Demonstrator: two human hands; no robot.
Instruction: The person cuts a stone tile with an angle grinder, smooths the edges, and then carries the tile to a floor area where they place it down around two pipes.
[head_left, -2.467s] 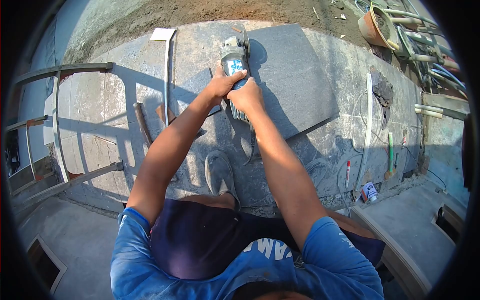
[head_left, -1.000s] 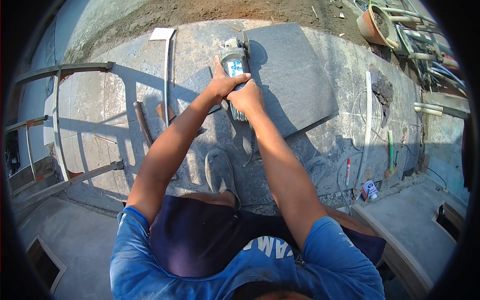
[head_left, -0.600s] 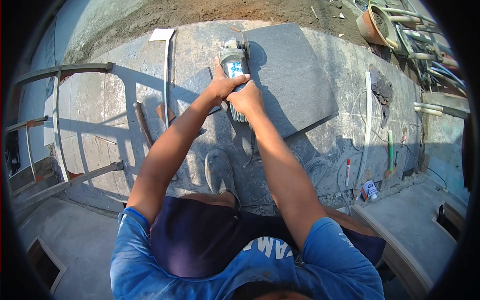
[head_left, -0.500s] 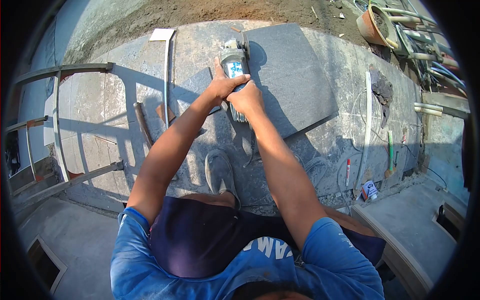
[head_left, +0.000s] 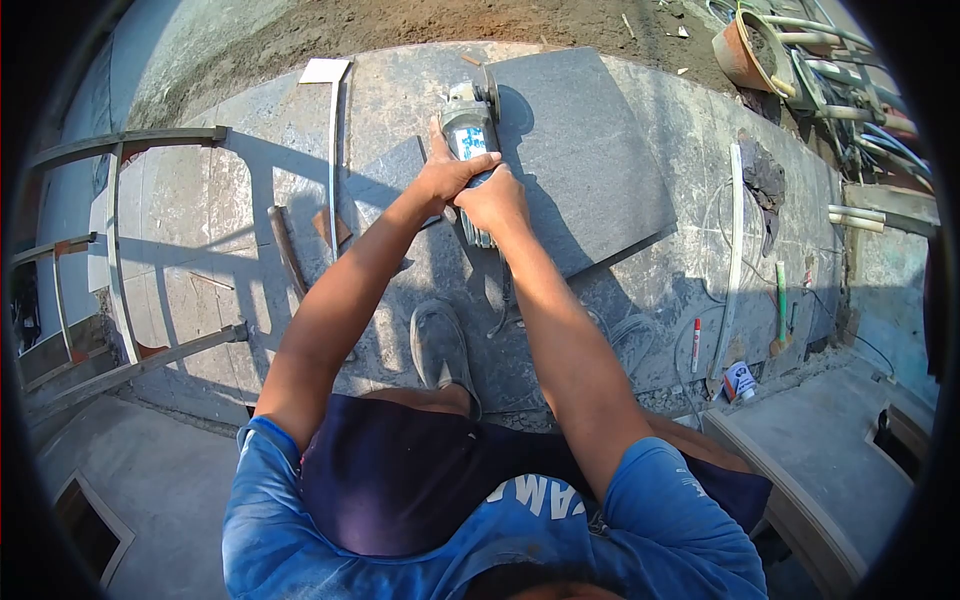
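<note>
Head view, nearest first: blue shirt (head_left: 660, 520) and dark shorts (head_left: 390, 480), then one grey shoe (head_left: 438, 345) on dusty paving (head_left: 190, 190). Just beyond, right hand (head_left: 495, 200) wrapped around the rear of an angle grinder (head_left: 467, 135), fingers mostly hidden; closed on the body, how tightly cannot tell. Left hand (head_left: 444, 175) a little farther forward, curled around the side of the same tool, thumb laid across toward the right hand. Compared with moments ago, grip unchanged; grinder very slightly nearer the person at its front end, drawn back or tipped, cannot tell which. Disc (head_left: 492, 95) upright at the left edge of a large dark slab (head_left: 590, 150), apparently unmoved. Judging from this, a steady two-handed hold, without visible advance in the work. Spinning or still, touching stone or clear of it: cannot tell. Farthest off, bare soil (head_left: 420, 25) and an orange bucket (head_left: 740, 55).
</note>
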